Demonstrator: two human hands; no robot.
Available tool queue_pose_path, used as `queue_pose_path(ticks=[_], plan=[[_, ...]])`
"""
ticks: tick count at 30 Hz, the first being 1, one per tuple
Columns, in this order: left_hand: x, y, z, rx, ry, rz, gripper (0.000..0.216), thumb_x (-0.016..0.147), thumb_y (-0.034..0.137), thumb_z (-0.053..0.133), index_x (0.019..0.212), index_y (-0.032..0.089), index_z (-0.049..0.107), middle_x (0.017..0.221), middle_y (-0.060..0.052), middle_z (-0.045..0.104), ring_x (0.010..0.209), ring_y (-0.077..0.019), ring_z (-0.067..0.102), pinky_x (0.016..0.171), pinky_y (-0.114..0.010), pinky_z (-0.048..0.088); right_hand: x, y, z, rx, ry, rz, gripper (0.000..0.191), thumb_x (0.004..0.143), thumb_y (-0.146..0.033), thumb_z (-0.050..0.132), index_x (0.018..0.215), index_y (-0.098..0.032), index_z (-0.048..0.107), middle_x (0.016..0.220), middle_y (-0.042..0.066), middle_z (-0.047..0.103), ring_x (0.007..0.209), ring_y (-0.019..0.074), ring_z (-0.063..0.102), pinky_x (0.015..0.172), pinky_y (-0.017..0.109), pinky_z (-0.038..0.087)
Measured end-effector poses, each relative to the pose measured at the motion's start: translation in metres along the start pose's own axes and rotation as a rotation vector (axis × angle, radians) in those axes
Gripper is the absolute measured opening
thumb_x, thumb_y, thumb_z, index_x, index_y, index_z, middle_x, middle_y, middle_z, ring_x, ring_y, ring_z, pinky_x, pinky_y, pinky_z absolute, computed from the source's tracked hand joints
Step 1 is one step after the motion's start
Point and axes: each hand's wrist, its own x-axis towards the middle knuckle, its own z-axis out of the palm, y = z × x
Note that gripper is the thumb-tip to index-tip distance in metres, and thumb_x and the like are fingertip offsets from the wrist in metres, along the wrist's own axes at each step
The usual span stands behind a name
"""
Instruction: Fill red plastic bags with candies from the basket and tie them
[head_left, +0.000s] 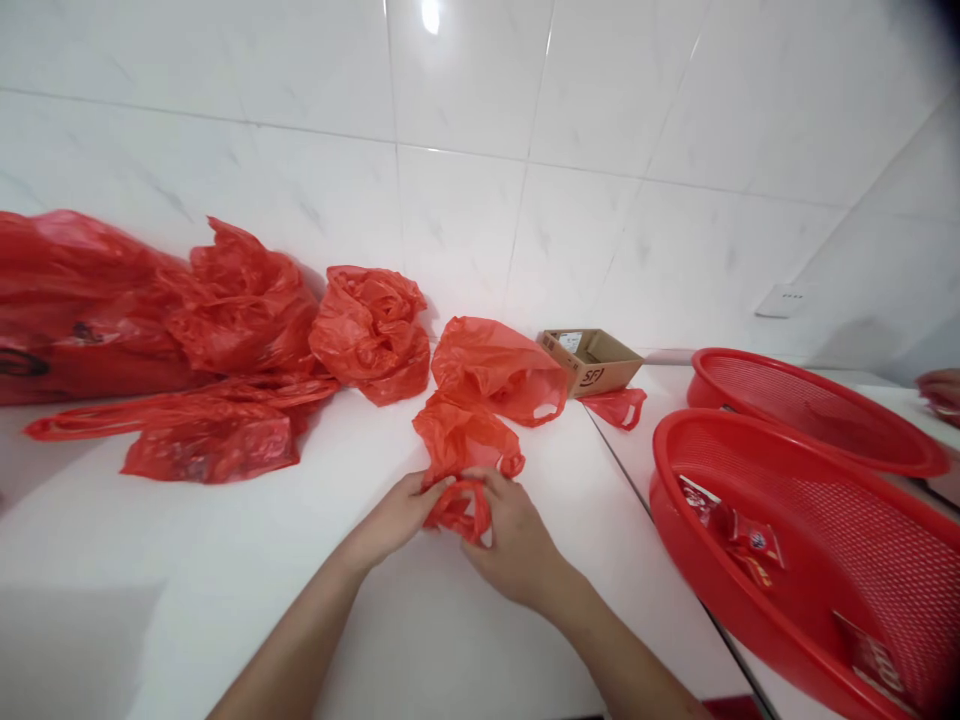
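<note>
A thin red plastic bag [469, 440] lies crumpled in the middle of the white table [420, 620], its looped handles toward me. My left hand [405, 515] pinches the left side of its near end. On the right side, my right hand [514, 535] is closed around the handle part, with a loop of red film showing between the hands. Just beyond, another red plastic bag [499, 370] touches or overlaps the far end of the held one; where one stops is hard to make out.
Several bunched red bags [371, 335] line the wall at left. A small cardboard box [604, 375] stands at the back. Two red plastic baskets are at right; the nearer basket [667, 480] holds several snack packets [757, 540]. Part of another person's hand [941, 385] shows at far right.
</note>
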Motion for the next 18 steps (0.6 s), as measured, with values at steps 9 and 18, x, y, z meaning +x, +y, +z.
queue_pose_path(ticks=[9, 18], plan=[[-0.001, -0.002, -0.013, 0.415, 0.422, 0.049, 0.023, 0.084, 0.041, 0.054, 0.099, 0.024, 0.05, 0.074, 0.004, 0.056, 0.066, -0.0178, 0.053, 0.064, -0.029, 0.039, 0.01, 0.03, -0.044, 0.07, 0.19, 0.311, 0.038, 0.085, -0.018, 0.044, 0.12, -0.021, 0.059, 0.123, 0.007, 0.064, 0.111, 0.0208, 0.061, 0.093, 0.04, 0.051], [-0.014, 0.015, -0.008, -0.02, -0.144, 0.199, 0.021, 0.087, 0.039, 0.058, 0.082, 0.018, 0.063, 0.083, -0.001, 0.061, 0.079, -0.0158, 0.054, 0.074, -0.026, 0.042, 0.037, 0.012, -0.002, 0.013, -0.011, 0.058, 0.033, 0.079, -0.002, 0.039, 0.091, -0.016, 0.066, 0.086, 0.003, 0.072, 0.077, 0.0143, 0.067, 0.071, 0.025, 0.054]])
